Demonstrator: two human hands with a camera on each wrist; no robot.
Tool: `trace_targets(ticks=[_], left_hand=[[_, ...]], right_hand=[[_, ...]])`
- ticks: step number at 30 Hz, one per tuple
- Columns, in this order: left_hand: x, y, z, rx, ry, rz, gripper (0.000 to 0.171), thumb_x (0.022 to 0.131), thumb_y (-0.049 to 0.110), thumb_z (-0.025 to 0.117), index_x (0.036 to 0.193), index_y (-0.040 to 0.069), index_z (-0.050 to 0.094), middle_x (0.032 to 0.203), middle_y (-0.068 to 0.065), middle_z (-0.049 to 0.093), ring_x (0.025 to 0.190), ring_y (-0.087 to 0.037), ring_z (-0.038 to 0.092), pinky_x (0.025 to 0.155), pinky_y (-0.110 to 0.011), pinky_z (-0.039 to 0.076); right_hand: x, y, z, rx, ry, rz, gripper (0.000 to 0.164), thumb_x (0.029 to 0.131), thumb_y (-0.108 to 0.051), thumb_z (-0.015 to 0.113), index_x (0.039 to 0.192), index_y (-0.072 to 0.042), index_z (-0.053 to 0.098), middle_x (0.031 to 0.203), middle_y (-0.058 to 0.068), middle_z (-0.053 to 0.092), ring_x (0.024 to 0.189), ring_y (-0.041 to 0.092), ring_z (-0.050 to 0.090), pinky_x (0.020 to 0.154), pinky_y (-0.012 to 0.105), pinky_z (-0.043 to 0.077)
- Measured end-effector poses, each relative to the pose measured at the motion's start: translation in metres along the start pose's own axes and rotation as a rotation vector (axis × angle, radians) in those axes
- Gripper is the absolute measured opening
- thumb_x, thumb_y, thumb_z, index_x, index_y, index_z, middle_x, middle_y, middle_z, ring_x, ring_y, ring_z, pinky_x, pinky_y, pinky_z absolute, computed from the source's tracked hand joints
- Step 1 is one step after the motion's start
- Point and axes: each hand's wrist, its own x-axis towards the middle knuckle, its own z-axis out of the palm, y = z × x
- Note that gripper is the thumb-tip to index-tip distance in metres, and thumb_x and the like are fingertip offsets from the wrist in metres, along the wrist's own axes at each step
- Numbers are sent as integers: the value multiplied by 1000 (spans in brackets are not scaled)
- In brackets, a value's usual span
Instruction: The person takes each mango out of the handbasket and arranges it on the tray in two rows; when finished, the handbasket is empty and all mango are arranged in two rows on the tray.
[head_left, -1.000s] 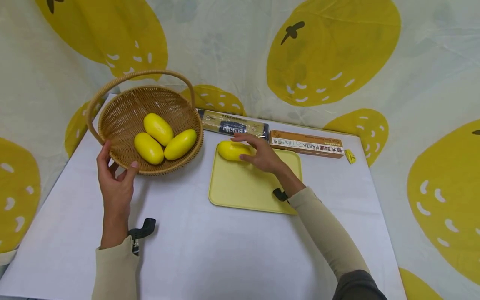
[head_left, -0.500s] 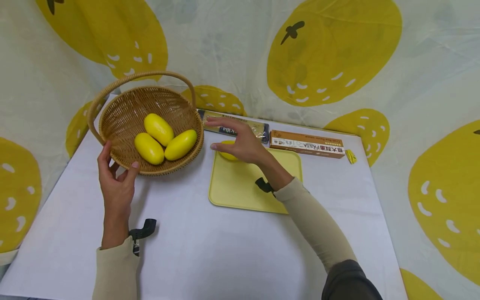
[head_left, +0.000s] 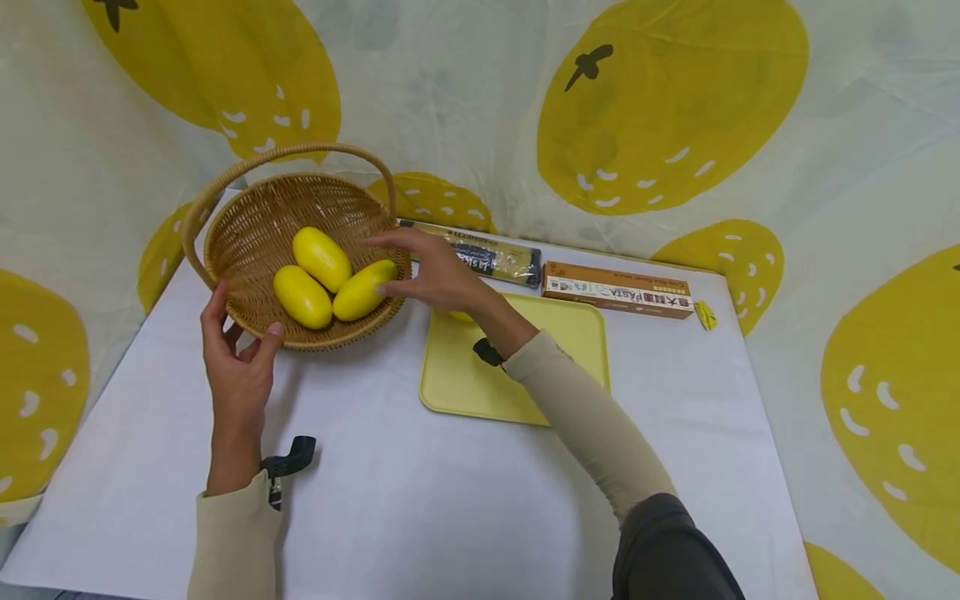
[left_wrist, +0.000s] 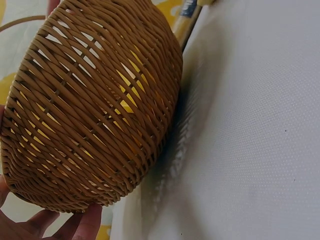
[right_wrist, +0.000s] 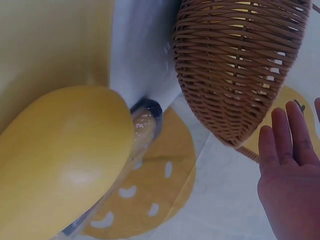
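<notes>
My left hand point(head_left: 238, 375) grips the near left rim of a brown wicker basket point(head_left: 243, 237), which tilts towards me. Three yellow oval fruits that look like mangoes point(head_left: 302, 297) lie inside it. My right hand point(head_left: 435, 267) reaches over the basket's right rim, fingers extended near the rightmost fruit point(head_left: 363, 287); whether it touches that fruit cannot be told. Its fingers appear straight and hold nothing in the right wrist view. A similar fruit point(right_wrist: 65, 155) rests on the pale yellow tray point(head_left: 465, 392), mostly hidden by my right hand in the head view.
A spaghetti packet point(head_left: 510, 260) and a brown pasta box point(head_left: 617, 289) lie along the back edge of the white table point(head_left: 420, 500). A small yellow wrapped item point(head_left: 705, 316) sits right of the box. Behind hangs a fruit-print curtain point(head_left: 465, 100).
My right hand has left the fruit on the tray and moved left to the basket with nothing in it. My left hand keeps its hold on the basket.
</notes>
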Motion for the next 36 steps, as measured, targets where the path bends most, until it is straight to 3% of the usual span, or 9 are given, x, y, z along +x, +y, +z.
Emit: trace_targets(ticks=[9,14,21,28,36], left_hand=[[-1,3,2,29,-2,-7,83,98,4,73,165,32,34,172,6,29,151,-31,37,117,-38,46],[-1,4,3,41,-11,-23,82,99,6,72,165,34,33,173,9,27,152,-31,36,120,-40,45],[-1,4,2,43,-9,-25,82,99,6,72,165,33,33,173,8,26,153,-31,35,119,-37,45],[-2,3,2,21,-4,-10,82,98,2,72,165,32,34,173,5,28,151,-31,35,118,-36,46],[-4,4,3,36,-1,-3,82,98,4,72,165,33,34,172,7,28,150,-29,36,120,-42,44]], right_hand=[[31,-2,11,-146,-204,34,60,92,-23,85,147,-18,64,155,0,59,143,17,54,121,27,39],[43,-3,14,-247,-305,28,53,91,-20,86,141,-14,69,151,4,62,136,24,58,118,31,41],[59,-7,19,-445,-410,100,53,90,-25,87,140,-21,69,150,-3,63,143,17,53,123,30,37],[64,-14,24,-506,-459,164,52,89,-20,88,138,-20,70,150,-2,62,141,17,54,121,30,41],[62,-15,29,-563,-455,220,49,92,-19,85,139,-24,70,150,-5,61,140,18,54,117,35,47]])
